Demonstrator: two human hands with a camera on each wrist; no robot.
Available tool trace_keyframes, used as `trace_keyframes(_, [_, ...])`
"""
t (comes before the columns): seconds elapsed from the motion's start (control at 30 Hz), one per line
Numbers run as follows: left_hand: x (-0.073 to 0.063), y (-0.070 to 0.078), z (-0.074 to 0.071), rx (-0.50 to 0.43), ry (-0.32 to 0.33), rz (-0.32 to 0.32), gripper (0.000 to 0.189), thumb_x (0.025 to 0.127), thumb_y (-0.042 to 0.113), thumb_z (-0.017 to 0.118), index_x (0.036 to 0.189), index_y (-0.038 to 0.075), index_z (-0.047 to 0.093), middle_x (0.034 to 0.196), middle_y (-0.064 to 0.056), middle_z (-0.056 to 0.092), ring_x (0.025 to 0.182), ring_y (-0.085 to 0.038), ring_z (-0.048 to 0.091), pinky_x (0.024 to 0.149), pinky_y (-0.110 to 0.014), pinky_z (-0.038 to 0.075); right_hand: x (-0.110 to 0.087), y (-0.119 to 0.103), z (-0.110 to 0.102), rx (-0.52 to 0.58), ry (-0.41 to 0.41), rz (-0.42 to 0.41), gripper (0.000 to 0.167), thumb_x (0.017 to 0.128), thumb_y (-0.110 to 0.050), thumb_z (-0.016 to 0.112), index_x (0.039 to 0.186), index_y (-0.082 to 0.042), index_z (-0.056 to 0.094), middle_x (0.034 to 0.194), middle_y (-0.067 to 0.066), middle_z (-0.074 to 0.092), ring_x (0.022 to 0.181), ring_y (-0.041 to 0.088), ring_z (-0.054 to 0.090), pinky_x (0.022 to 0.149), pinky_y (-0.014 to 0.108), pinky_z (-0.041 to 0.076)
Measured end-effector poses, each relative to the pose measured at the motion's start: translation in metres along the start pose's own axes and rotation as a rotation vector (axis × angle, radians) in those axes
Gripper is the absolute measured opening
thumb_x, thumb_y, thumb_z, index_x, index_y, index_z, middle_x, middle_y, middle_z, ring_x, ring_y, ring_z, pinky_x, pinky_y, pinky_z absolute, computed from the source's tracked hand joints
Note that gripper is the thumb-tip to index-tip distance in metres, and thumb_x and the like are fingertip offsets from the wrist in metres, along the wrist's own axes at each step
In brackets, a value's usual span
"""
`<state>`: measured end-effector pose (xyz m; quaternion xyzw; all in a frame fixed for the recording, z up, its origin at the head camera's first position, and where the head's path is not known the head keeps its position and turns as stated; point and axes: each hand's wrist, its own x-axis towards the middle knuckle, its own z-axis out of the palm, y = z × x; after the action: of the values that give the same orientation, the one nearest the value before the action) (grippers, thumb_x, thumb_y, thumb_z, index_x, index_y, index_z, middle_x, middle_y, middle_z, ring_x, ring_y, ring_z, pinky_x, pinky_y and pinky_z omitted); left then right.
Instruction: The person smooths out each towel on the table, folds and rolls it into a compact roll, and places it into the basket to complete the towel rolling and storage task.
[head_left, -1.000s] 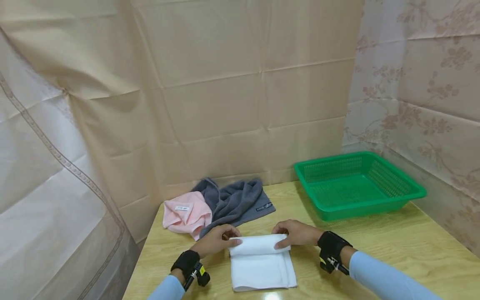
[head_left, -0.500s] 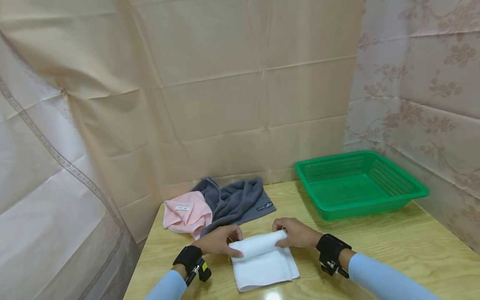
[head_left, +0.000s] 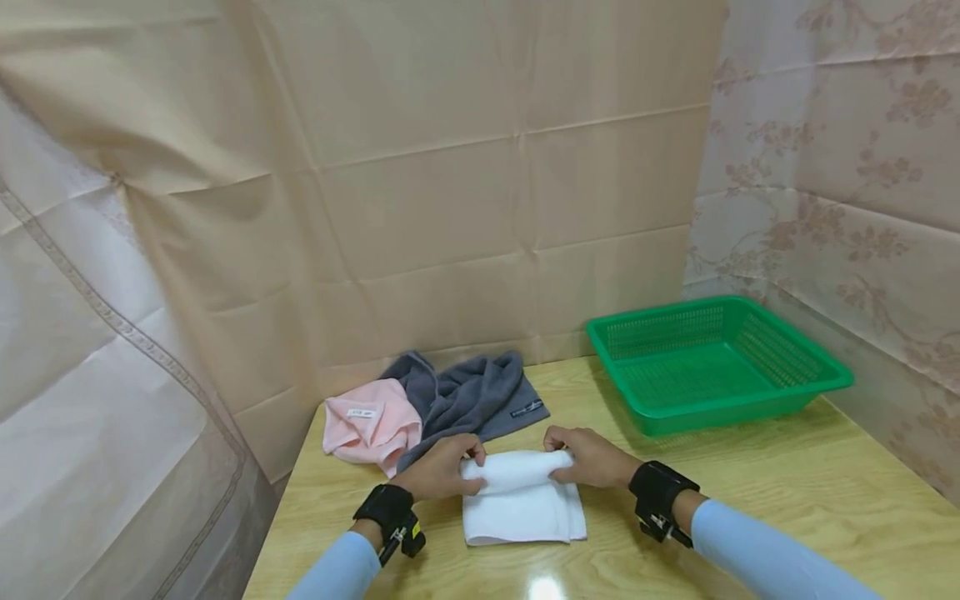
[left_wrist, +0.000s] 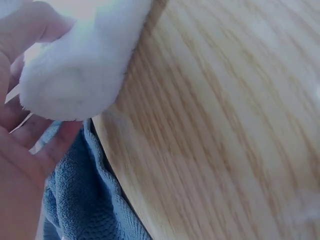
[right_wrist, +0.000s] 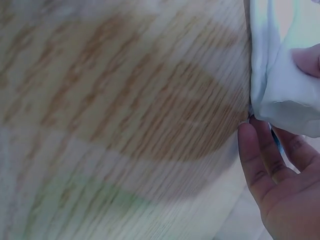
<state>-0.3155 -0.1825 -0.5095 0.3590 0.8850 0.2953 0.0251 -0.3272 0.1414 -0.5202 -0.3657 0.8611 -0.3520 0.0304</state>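
A white towel lies on the table, its far part rolled up and its near part flat and folded. At the roll's left end my left hand grips it, thumb on the near side and fingers behind. My right hand holds the right end the same way. In the left wrist view the rolled end of the towel shows as a thick spiral between thumb and fingers. The right wrist view has the thumb over the towel and the fingers below its end.
Behind my left hand lie a crumpled pink towel and a dark grey towel. A green plastic basket stands at the back right of the wooden table. Beige cloth hangs behind the table.
The towel's flat part has become shorter in front of the roll. It turned askew half a second ago and now lies straighter, a little farther from me. Both hands stay at the roll's ends.
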Motion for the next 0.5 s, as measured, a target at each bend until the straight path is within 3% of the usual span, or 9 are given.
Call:
trace_keyframes(0.13, [0.001, -0.001, 0.003, 0.029, 0.053, 0.023, 0.030, 0.086, 0.022, 0.084, 0.097, 0.024, 0.057, 0.098, 0.010, 0.057, 0.093, -0.010, 0.054, 0.086, -0.029, 0.048, 0.002, 0.003, 0.001, -0.019, 0.017, 0.006, 0.035, 0.082, -0.012, 0.086, 0.094, -0.021, 0.054, 0.090, -0.009, 0.059, 0.081, 0.010, 0.053, 0.074, 0.027, 0.044])
trace_keyframes(0.27, [-0.001, 0.002, 0.001, 0.043, 0.064, 0.026, 0.027, 0.086, 0.025, 0.086, 0.097, 0.024, 0.061, 0.099, 0.011, 0.056, 0.093, -0.009, 0.053, 0.085, -0.027, 0.048, 0.003, 0.003, 0.002, -0.043, 0.029, -0.016, 0.035, 0.081, -0.012, 0.086, 0.093, -0.021, 0.054, 0.088, -0.011, 0.059, 0.080, 0.010, 0.053, 0.075, 0.027, 0.044])
trace_keyframes(0.5, [-0.011, 0.001, -0.003, -0.080, 0.034, -0.039, 0.027, 0.085, 0.034, 0.087, 0.104, 0.024, 0.069, 0.103, 0.012, 0.061, 0.095, -0.009, 0.056, 0.086, -0.029, 0.049, -0.002, 0.002, 0.003, -0.007, 0.039, -0.054, 0.035, 0.081, -0.009, 0.086, 0.093, -0.020, 0.055, 0.088, -0.011, 0.060, 0.079, 0.008, 0.052, 0.073, 0.026, 0.044])
